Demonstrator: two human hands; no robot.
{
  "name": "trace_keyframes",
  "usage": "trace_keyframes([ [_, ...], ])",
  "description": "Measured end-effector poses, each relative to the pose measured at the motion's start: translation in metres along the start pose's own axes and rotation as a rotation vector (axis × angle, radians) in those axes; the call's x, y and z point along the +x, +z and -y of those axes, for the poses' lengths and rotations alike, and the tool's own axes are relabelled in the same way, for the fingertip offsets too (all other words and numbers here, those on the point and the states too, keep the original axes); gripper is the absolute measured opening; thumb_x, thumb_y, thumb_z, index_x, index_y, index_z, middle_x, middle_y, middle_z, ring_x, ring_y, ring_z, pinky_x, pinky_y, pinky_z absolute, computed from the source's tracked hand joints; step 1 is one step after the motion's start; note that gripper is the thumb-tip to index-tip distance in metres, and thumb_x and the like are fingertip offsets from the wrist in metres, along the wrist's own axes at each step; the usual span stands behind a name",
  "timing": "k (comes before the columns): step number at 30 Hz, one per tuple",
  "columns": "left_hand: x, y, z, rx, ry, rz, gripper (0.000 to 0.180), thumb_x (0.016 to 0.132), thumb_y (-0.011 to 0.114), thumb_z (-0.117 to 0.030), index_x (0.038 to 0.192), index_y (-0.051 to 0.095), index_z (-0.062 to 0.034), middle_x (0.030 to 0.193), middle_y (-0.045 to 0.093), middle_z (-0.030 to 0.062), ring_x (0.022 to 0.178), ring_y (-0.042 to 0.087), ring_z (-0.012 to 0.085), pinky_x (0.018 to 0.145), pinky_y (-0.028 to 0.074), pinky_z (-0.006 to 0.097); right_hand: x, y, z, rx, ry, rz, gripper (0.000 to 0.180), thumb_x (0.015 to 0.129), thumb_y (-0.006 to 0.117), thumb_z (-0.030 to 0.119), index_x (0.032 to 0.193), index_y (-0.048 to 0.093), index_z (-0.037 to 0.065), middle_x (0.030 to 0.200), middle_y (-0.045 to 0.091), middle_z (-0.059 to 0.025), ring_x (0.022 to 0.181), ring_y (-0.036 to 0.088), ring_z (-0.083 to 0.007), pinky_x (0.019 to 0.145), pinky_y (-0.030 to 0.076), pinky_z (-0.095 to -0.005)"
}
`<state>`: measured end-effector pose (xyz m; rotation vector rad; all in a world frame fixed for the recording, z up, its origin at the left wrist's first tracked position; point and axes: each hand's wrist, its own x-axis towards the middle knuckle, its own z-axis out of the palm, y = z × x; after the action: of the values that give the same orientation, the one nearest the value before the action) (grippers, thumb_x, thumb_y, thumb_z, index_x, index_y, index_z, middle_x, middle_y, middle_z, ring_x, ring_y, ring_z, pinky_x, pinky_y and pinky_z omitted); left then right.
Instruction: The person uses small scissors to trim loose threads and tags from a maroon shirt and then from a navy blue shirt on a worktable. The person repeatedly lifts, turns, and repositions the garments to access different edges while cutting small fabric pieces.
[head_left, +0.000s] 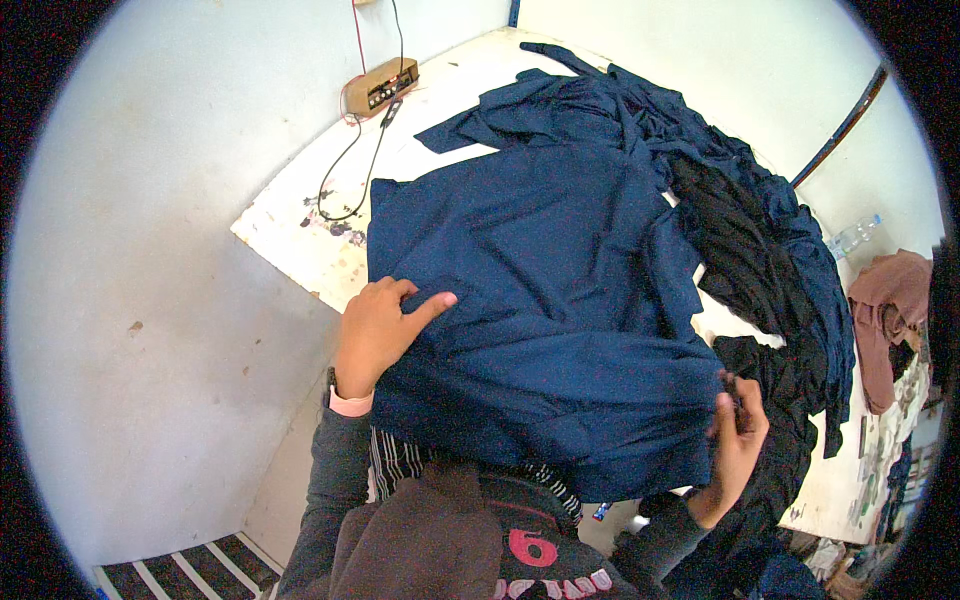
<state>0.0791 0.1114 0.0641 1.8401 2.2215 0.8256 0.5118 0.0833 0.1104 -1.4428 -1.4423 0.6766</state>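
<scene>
In the head view, the navy cloth (540, 290) lay right in front of you, spread on the white table (290, 220) and reaching over the near edge toward your lap. The relation that counted was sideways: the cloth stretched between your two hands, to the right of your left fingers and to the left of your right ones. Its panel was nearly as wide as it was deep, so no clear long axis showed, though a loose, raised band of folds ran from hand to hand.

Your left hand (375, 335) rested on the panel's left edge, the thumb spread away from the fingers and lying on top, with no pinch to be seen. Your right hand (738, 425) was at the lower right edge, its fingers curled and the thumb pointing up; you could not tell whether they gripped fabric or something small and dark. Neither hand was clearly nearer, since each met its own side. Just beyond your right hand lay the black cloth (740, 240), close against the navy.
</scene>
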Motion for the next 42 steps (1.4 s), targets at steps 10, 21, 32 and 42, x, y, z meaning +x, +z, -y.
trace_keyframes([
  [10,-0.045,0.006,0.017,-1.163,-0.189,0.247,0.049,0.082,0.066,0.008,0.124,0.046,-0.0073,0.123,0.068,0.0112,0.107,0.066,0.0178,0.092,0.051,0.029,-0.014,0.082,0.027,0.105,-0.026,0.359,0.042,0.083,0.078,0.004,0.123,0.066,0.005,0.1,0.068,-0.0036,0.091,0.061,-0.01,0.084,0.049,-0.0255],
  [21,-0.072,-0.02,-0.01,-1.447,-0.242,0.349,0.06,0.097,0.056,0.006,0.151,0.03,-0.005,0.129,0.066,0.0134,0.115,0.063,0.0162,0.1,0.049,0.029,-0.023,0.177,0.047,0.056,-0.462,0.414,0.036,0.08,0.08,0.003,0.112,0.065,0.002,0.097,0.067,-0.0086,0.076,0.062,-0.0169,0.07,0.048,-0.0286],
  [32,-0.078,-0.019,-0.022,-1.464,-0.177,0.436,0.059,0.101,0.053,0.001,0.155,0.029,-0.0052,0.125,0.067,0.0094,0.108,0.062,0.01,0.096,0.048,0.024,-0.019,0.195,0.058,-0.026,-0.726,0.31,0.022,0.081,0.079,0.006,0.101,0.07,0.004,0.096,0.074,-0.0092,0.071,0.066,-0.0236,0.064,0.043,-0.0339],
  [42,-0.077,-0.01,-0.02,-1.533,-0.241,0.381,0.056,0.102,0.051,-0.001,0.154,0.034,-0.005,0.123,0.069,0.0096,0.112,0.062,0.0109,0.1,0.047,0.026,-0.025,0.188,0.045,0.385,-0.027,0.486,0.018,0.089,0.079,0.012,0.095,0.063,0.005,0.08,0.063,0.0012,0.069,0.051,-0.003,0.059,0.038,-0.0202],
])
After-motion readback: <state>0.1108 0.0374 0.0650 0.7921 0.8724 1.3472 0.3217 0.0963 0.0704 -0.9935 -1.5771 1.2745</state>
